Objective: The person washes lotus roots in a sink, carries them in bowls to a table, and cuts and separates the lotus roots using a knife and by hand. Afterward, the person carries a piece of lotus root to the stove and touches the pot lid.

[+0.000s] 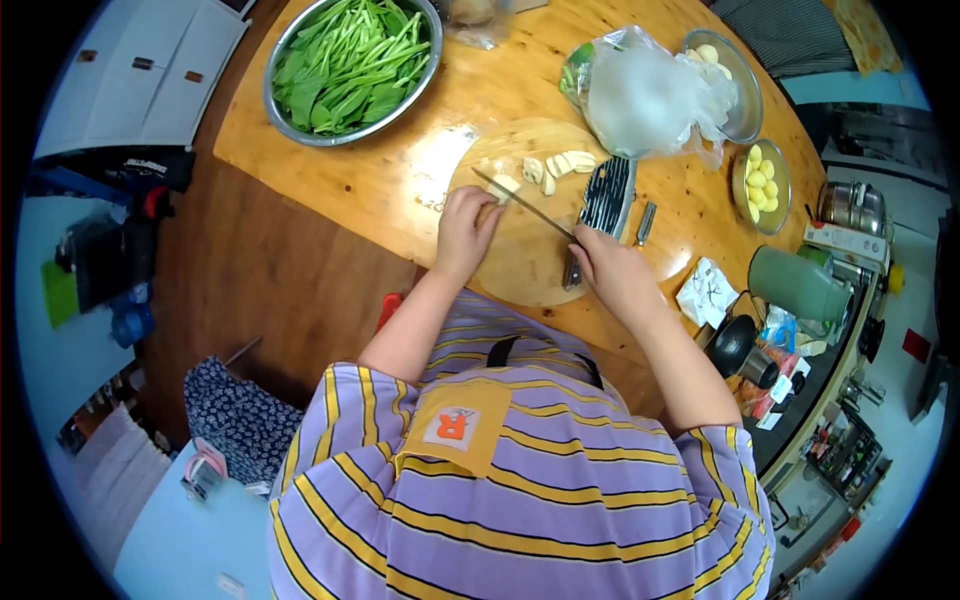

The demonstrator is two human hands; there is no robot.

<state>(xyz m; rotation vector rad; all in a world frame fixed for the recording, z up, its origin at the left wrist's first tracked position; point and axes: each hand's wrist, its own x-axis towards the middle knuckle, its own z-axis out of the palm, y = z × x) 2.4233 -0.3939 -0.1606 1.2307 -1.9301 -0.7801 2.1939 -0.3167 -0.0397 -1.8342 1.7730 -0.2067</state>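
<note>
My right hand (608, 268) is closed around the handle of a kitchen knife (530, 208), its thin blade slanting up and left over the round wooden cutting board (520, 262). At the blade's far end, my left hand (466, 232) steadies a pale vegetable piece (504, 186) on the board with bent fingers. Several pale cut chunks (568, 163) lie farther up the board. A wide blade with a black-and-white pattern (606, 198) rests at the board's right edge, near my right hand. The exact kind of vegetable cannot be made out.
A metal bowl of leafy greens (350, 70) stands at the far left. Behind the board sits a clear plastic bag (645, 95), beside a bowl with pale round pieces (748, 95). Farther right are a bowl of yellowish balls (762, 190), a small peeler-like tool (646, 223) and crumpled paper (706, 292).
</note>
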